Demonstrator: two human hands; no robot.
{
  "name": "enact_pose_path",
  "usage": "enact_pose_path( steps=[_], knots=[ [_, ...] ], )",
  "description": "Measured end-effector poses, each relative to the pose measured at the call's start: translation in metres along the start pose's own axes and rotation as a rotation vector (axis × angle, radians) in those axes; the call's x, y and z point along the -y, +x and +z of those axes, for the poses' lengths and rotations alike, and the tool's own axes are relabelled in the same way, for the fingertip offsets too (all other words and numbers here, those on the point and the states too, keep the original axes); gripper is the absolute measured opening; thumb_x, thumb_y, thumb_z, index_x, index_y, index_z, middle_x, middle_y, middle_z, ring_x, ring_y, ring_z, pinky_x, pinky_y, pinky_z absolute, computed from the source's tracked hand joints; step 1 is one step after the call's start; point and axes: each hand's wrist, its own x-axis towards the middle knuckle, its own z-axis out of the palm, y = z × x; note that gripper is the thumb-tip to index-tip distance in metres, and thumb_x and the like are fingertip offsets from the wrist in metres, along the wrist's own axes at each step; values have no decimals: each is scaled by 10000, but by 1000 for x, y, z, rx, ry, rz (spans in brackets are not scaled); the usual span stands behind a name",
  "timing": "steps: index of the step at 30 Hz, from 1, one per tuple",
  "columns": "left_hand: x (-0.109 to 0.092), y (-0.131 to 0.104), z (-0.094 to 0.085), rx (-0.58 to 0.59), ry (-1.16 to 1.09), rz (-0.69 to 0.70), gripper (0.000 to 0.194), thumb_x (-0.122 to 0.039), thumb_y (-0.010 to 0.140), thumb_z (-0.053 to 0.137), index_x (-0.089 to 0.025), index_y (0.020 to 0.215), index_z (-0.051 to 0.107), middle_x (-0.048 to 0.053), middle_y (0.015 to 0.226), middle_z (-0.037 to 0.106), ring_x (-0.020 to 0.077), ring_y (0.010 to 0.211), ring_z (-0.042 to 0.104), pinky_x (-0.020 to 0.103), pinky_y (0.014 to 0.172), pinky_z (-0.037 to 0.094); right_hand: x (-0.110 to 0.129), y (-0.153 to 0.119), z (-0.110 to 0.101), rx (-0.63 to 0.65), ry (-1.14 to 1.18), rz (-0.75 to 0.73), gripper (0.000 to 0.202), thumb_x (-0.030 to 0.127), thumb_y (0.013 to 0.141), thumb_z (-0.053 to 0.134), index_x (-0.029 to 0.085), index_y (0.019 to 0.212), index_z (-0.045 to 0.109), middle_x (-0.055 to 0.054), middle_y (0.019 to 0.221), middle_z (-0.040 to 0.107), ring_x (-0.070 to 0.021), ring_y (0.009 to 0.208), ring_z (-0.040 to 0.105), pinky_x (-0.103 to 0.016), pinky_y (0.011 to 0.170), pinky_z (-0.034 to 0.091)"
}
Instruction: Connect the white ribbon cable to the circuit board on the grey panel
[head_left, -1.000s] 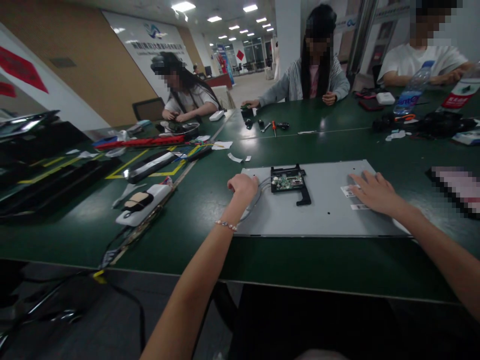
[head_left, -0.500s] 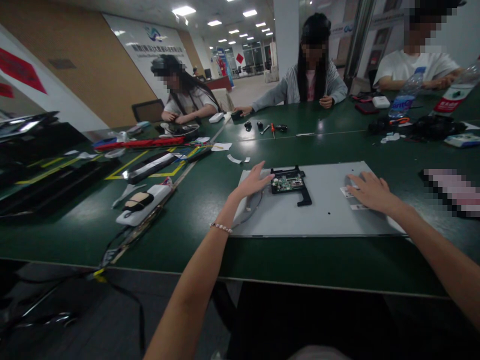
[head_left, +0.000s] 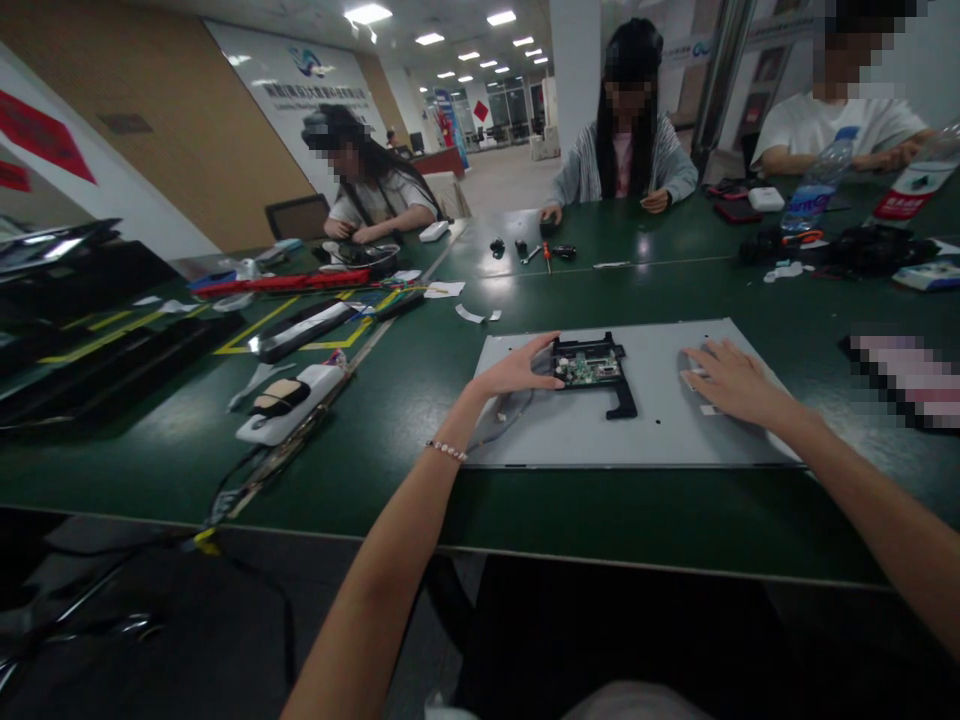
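A light grey panel (head_left: 555, 440) lies flat on the green table. On it rests a black frame (head_left: 622, 398) around a green circuit board (head_left: 589, 368), with a thin grey cable to its left. My left hand (head_left: 517, 370) is at the left side of the frame, thumb and fingers spread apart at its edge. My right hand (head_left: 731, 380) lies on the right part of the panel, fingers spread, partly over small white labels (head_left: 709, 409).
Across the table (head_left: 405, 400) sit three people. Screwdrivers and small tools (head_left: 547, 255) lie beyond the panel. A white power strip (head_left: 289, 410) and black parts are at the left. A phone-like object (head_left: 904, 385) and bottles (head_left: 821, 185) stand or lie at the right.
The black frame with the board has shifted slightly right on the panel, and my left hand moved with it. The middle person's hand with a dark object has drawn back to the right.
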Motion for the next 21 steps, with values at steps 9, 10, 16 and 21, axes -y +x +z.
enact_pose_path(
  steps=[9, 10, 16, 21],
  knots=[
    [-9, 4, 14, 40, -66, 40, 1024, -496, 729, 726, -199, 1559, 205, 152, 1585, 286, 327, 1452, 285, 490, 1207, 214, 33, 0, -16, -37, 227, -179, 577, 516, 949, 364, 226, 1440, 452, -114, 1484, 488, -317, 1435, 339, -568, 1157, 298],
    [-10, 4, 15, 44, -71, 31, 1032, -494, 727, 726, -199, 1562, 195, 155, 1582, 291, 332, 1453, 283, 499, 1205, 212, 38, -1, -18, -45, 246, -198, 576, 516, 948, 376, 240, 1450, 438, -102, 1484, 489, -305, 1432, 348, -556, 1163, 296],
    [-12, 5, 18, 43, -61, 9, 1065, -509, 701, 739, -202, 1564, 196, 161, 1588, 272, 345, 1455, 270, 515, 1199, 211, 58, 1, -19, 16, 277, -289, 753, 590, 892, 486, 280, 1543, 272, -82, 1607, 294, -318, 1467, 266, -549, 1179, 274],
    [-12, 5, 20, 48, -52, 26, 1087, -544, 692, 748, -158, 1554, 209, 182, 1590, 251, 331, 1450, 284, 473, 1203, 226, 62, 15, -13, 89, 274, -333, 863, 637, 843, 551, 265, 1558, 242, -94, 1635, 210, -339, 1488, 178, -554, 1184, 247]
  ],
)
